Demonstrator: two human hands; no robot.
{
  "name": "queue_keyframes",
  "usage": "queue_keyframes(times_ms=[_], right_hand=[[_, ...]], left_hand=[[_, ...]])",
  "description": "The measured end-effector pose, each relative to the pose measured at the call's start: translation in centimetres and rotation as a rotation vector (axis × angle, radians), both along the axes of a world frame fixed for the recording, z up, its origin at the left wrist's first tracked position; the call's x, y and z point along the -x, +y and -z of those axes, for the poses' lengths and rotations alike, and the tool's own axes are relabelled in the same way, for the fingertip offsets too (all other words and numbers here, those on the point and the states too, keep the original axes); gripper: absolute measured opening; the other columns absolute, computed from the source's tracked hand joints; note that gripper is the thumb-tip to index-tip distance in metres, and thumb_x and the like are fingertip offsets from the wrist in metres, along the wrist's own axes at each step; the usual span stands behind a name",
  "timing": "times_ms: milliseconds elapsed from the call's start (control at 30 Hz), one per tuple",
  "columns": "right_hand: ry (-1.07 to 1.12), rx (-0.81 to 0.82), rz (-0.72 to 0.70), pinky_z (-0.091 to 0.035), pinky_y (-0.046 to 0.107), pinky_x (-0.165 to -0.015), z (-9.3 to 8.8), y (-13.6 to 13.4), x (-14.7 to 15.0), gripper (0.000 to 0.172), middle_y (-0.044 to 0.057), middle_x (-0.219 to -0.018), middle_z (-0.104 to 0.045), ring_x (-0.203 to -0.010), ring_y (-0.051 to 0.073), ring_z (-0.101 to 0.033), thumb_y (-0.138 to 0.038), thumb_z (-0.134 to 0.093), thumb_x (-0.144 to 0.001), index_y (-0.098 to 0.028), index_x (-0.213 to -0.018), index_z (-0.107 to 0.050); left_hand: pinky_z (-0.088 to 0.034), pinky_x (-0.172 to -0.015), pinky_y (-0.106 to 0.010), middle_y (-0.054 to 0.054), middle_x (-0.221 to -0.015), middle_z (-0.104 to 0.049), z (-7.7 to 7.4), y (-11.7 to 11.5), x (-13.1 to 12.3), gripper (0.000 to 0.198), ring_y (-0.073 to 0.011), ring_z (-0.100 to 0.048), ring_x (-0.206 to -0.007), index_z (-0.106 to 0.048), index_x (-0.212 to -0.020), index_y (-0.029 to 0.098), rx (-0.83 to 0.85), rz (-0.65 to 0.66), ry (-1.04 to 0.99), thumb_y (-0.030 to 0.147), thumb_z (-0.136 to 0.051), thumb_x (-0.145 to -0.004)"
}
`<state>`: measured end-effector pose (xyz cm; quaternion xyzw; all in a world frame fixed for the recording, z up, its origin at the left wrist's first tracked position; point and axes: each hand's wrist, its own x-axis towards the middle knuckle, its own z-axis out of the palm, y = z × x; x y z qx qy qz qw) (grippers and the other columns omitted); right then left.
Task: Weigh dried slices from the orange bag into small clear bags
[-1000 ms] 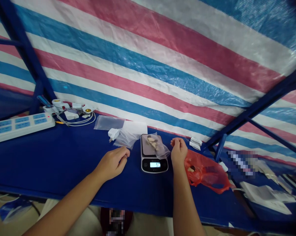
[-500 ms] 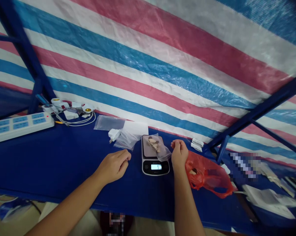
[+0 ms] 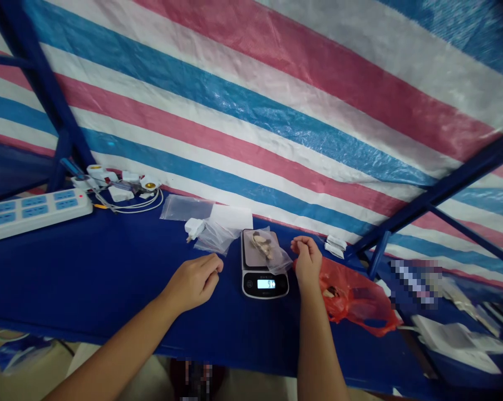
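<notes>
A small digital kitchen scale (image 3: 248, 278) stands on the blue table with its display lit; its digits look like 9.1, but I cannot read them surely. On its plate lies a clear plastic bag (image 3: 279, 259) with pale and dark brown dried pieces (image 3: 263, 245) in it. My left hand (image 3: 197, 281) rests on the table left of the scale, fingers curled in, nothing showing in them. Just right of the scale is my right hand (image 3: 308, 262), its fingers loosely curled and apart from the bag. Beside that hand spreads a red plastic bag (image 3: 355, 295) holding similar pieces.
Behind the scale lie clear bags (image 3: 213, 236), white paper (image 3: 237, 215) and a white plug adapter (image 3: 193, 228). A power strip (image 3: 38, 210) and cables (image 3: 137, 209) are at left. Small white packets (image 3: 335, 246) and papers (image 3: 455, 340) lie at right. Striped sheeting (image 3: 251, 128) hangs behind.
My right hand has moved slightly to the right, away from the scale. My left hand, the scale and the clear bag on it look the same.
</notes>
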<state>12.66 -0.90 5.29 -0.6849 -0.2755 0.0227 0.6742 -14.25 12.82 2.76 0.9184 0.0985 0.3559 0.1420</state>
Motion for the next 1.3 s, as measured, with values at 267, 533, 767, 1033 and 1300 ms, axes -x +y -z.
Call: queue_keyframes(times_ms=[267,533,767,1033,1300], right_hand=[[-0.01,0.226,-0.316,-0.047,0.035,-0.086,-1.3,-2.1,-0.7,0.041,0.006,-0.102,-0.071,-0.103,0.026,-0.062,-0.023,-0.05,-0.062,-0.021,-0.095,-0.073],[0.01,0.404,-0.405,-0.046,0.034,-0.08,-1.4,-3.2,-1.2,0.044,0.006,-0.107,-0.067,-0.102,0.025,-0.061,-0.024,-0.047,-0.062,-0.022,-0.101,-0.069],[-0.126,0.487,-0.424,-0.047,0.037,-0.09,-1.4,-4.4,-1.3,0.048,0.005,-0.121,-0.064,-0.097,0.021,-0.061,-0.022,-0.052,-0.065,-0.024,-0.111,-0.066],[-0.251,0.541,-0.421,-0.048,0.033,-0.086,-1.7,-4.0,-0.5,0.044,0.005,-0.119,-0.063,-0.1,0.02,-0.06,-0.019,-0.06,-0.07,-0.023,-0.113,-0.064],[-0.189,0.297,-0.34,-0.048,0.036,-0.09,-1.7,-3.8,-0.2,0.044,0.006,-0.118,-0.066,-0.11,0.024,-0.06,-0.021,-0.057,-0.07,-0.023,-0.113,-0.066]], left_hand=[[-0.04,-0.063,-0.025,0.004,-0.074,-0.054,-0.2,-0.1,0.0,0.019,-0.0103,-0.054,-0.065,-0.047,-0.086,0.022,0.03,0.001,0.004,0.003,-0.042,-0.085],[-0.041,-0.064,-0.025,0.004,-0.076,-0.056,-0.2,0.0,0.0,0.019,-0.0104,-0.057,-0.067,-0.049,-0.088,0.022,0.011,-0.007,0.014,0.004,-0.042,-0.086],[-0.041,-0.063,-0.026,0.004,-0.076,-0.057,-0.3,0.0,0.0,0.019,-0.0105,-0.057,-0.067,-0.05,-0.087,0.022,0.016,-0.015,0.028,0.004,-0.042,-0.086],[-0.045,-0.067,-0.027,0.001,-0.079,-0.059,-0.6,-0.6,-0.4,0.019,-0.0133,-0.059,-0.073,-0.05,-0.09,0.021,-0.021,-0.005,-0.013,0.005,-0.041,-0.087],[-0.049,-0.08,-0.035,-0.006,-0.093,-0.065,-4.7,-0.7,-8.6,0.018,-0.0199,-0.058,-0.088,-0.051,-0.101,0.02,-0.206,0.178,-0.167,0.009,-0.044,-0.089]])
